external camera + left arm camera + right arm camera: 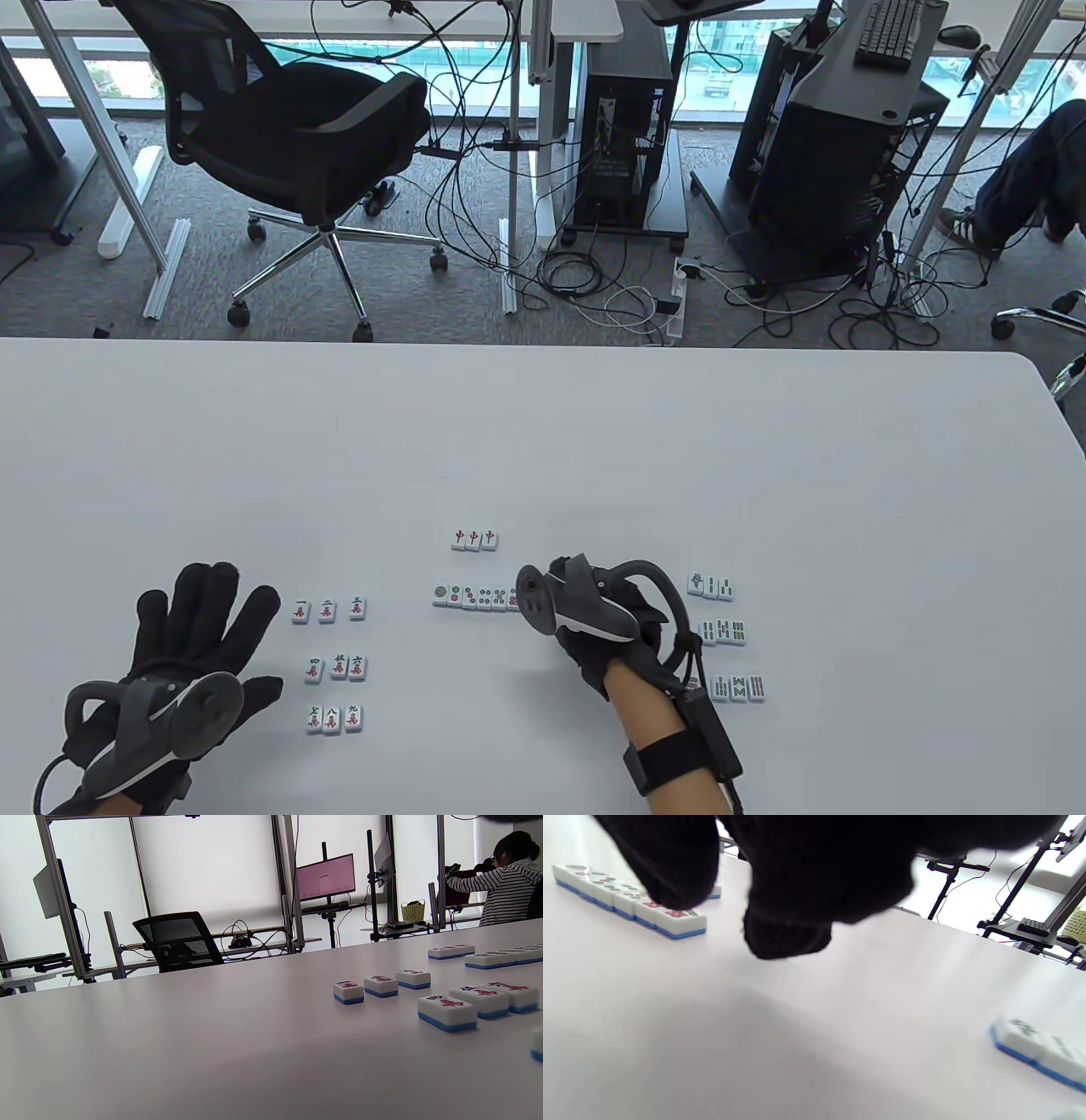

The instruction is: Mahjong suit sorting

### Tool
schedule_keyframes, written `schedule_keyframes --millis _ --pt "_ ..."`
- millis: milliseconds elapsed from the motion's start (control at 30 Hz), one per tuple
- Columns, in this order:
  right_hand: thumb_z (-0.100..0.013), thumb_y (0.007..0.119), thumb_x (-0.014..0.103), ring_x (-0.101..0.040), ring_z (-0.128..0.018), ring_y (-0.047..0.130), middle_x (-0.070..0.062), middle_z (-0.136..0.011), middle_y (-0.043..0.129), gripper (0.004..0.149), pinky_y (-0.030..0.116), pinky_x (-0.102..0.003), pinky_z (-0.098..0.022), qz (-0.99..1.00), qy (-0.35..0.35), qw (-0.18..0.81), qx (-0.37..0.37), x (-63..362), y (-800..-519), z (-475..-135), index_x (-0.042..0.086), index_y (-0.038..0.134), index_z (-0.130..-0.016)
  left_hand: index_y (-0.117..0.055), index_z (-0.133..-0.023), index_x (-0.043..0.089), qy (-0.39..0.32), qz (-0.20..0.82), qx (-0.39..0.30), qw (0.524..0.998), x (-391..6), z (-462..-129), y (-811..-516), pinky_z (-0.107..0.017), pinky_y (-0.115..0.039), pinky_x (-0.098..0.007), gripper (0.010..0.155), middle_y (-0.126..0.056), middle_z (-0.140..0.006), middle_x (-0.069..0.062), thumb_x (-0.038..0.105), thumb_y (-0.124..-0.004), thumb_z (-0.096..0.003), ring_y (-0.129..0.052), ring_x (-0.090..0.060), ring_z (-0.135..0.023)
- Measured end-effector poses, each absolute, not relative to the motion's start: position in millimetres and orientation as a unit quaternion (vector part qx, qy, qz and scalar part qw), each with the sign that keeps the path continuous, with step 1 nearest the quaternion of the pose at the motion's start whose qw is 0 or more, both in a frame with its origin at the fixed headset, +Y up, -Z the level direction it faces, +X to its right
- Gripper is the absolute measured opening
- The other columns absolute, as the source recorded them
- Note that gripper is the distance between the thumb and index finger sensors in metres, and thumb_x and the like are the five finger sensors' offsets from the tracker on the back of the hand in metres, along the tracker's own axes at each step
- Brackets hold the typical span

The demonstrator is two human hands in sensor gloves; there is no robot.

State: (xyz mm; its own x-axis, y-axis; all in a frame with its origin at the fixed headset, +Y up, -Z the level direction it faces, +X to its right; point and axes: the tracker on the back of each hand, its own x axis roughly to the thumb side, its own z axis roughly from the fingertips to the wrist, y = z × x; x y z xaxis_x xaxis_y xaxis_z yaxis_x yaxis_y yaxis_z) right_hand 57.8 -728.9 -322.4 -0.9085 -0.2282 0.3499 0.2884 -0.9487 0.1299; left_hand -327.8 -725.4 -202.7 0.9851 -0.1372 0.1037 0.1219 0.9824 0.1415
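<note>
Three rows of character tiles (pixel 333 667) (pixel 478 1001) lie left of centre. My left hand (pixel 199 628) rests flat beside them, fingers spread, holding nothing. A row of circle tiles (pixel 473 597) (pixel 623 897) runs across the middle, with three red dragon tiles (pixel 474 539) behind it. My right hand (pixel 594 632) (pixel 729 912) is at that row's right end; one fingertip (pixel 674 887) hangs over the last tile and nothing is pinched between the fingers. The tracker hides the fingers in the table view. Bamboo tiles (pixel 723 631) (pixel 1039 1054) lie in three rows to the right.
The white table (pixel 543 441) stretches wide and bare behind the tiles. Beyond its far edge stand an office chair (pixel 288 144), computer racks (pixel 840 153) and floor cables. A person (pixel 509 878) sits at another desk in the background.
</note>
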Motion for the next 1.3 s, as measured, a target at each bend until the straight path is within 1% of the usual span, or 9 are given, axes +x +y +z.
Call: schedule_keyframes --millis 200,333,400,567,700,867,967,1100,1300 --pt "-0.041 0.082 0.039 -0.009 -0.007 0.088 0.0 -0.036 0.097 0.06 0.08 -0.024 -0.004 -0.974 -0.137 0.135 -0.12 122 -724 -301 0.011 0.071 -0.092 -0.019 -0.106 0.049 -0.048 -0.072 0.054 0.995 -328 -205 -730 -0.085 -0.018 -0.052 0.087 0.001 -0.115 0.011 0.075 -0.059 -0.0331 -0.005 -0.021 -0.115" --pt "-0.04 0.083 0.04 -0.009 -0.006 0.087 0.001 -0.036 0.097 0.062 0.079 -0.024 -0.003 -0.966 -0.183 0.14 -0.116 143 -737 -285 0.011 0.07 -0.093 -0.019 -0.106 0.049 -0.045 -0.077 0.05 0.995 -328 -206 -731 -0.085 -0.018 -0.052 0.087 0.001 -0.115 0.011 0.075 -0.059 -0.0329 -0.005 -0.021 -0.115" --pt "-0.039 0.084 0.041 -0.009 -0.006 0.087 0.001 -0.035 0.097 0.064 0.079 -0.023 -0.003 -0.965 -0.169 0.153 -0.13 145 -743 -279 0.011 0.069 -0.093 -0.019 -0.106 0.049 -0.044 -0.077 0.047 0.995 -328 -206 -731 -0.085 -0.018 -0.052 0.087 0.001 -0.115 0.011 0.075 -0.059 -0.033 -0.005 -0.021 -0.115" --pt "-0.038 0.085 0.04 -0.008 -0.004 0.086 0.002 -0.033 0.097 0.064 0.079 -0.023 -0.001 -0.953 -0.163 0.201 -0.159 136 -763 -271 0.009 0.07 -0.091 -0.019 -0.105 0.049 -0.038 -0.084 0.039 0.995 -327 -205 -731 -0.085 -0.018 -0.052 0.087 0.001 -0.115 0.011 0.075 -0.059 -0.0328 -0.005 -0.021 -0.115" --pt "-0.036 0.087 0.036 -0.009 -0.002 0.085 0.001 -0.03 0.097 0.059 0.078 -0.025 -0.001 -0.952 -0.151 0.214 -0.161 123 -764 -273 0.004 0.076 -0.085 -0.019 -0.105 0.049 -0.038 -0.085 0.037 0.995 -326 -205 -732 -0.085 -0.018 -0.052 0.087 0.001 -0.115 0.011 0.075 -0.059 -0.0329 -0.005 -0.021 -0.115" --pt "-0.036 0.089 0.036 -0.009 -0.004 0.087 0.0 -0.032 0.097 0.06 0.079 -0.025 -0.002 -0.939 -0.213 0.226 -0.149 111 -762 -292 0.002 0.078 -0.084 -0.02 -0.106 0.049 -0.038 -0.083 0.03 0.995 -325 -206 -732 -0.085 -0.018 -0.052 0.086 0.001 -0.115 0.011 0.075 -0.058 -0.0328 -0.005 -0.021 -0.115" --pt "-0.037 0.088 0.036 -0.009 -0.005 0.087 0.0 -0.034 0.097 0.06 0.079 -0.025 -0.003 -0.943 -0.232 0.195 -0.142 96 -754 -306 0.002 0.077 -0.085 -0.02 -0.106 0.049 -0.039 -0.078 0.025 0.996 -326 -206 -732 -0.085 -0.018 -0.052 0.086 0.001 -0.115 0.012 0.075 -0.058 -0.0328 -0.005 -0.02 -0.115" --pt "-0.037 0.088 0.036 -0.01 -0.006 0.087 -0.001 -0.035 0.097 0.059 0.079 -0.025 -0.003 -0.969 -0.132 0.128 -0.165 68 -741 -319 0.001 0.078 -0.084 -0.021 -0.106 0.049 -0.042 -0.073 0.036 0.996 -327 -205 -728 -0.085 -0.018 -0.052 0.086 0.0 -0.115 0.012 0.075 -0.058 -0.0329 -0.006 -0.021 -0.115" --pt "-0.037 0.087 0.037 -0.01 -0.008 0.089 0.0 -0.038 0.097 0.059 0.081 -0.025 -0.005 -0.97 -0.073 0.122 -0.199 28 -747 -338 0.002 0.077 -0.083 -0.021 -0.106 0.049 -0.048 -0.053 0.051 0.996 -329 -203 -721 -0.085 -0.018 -0.052 0.086 0.0 -0.115 0.012 0.075 -0.058 -0.033 -0.006 -0.02 -0.116"
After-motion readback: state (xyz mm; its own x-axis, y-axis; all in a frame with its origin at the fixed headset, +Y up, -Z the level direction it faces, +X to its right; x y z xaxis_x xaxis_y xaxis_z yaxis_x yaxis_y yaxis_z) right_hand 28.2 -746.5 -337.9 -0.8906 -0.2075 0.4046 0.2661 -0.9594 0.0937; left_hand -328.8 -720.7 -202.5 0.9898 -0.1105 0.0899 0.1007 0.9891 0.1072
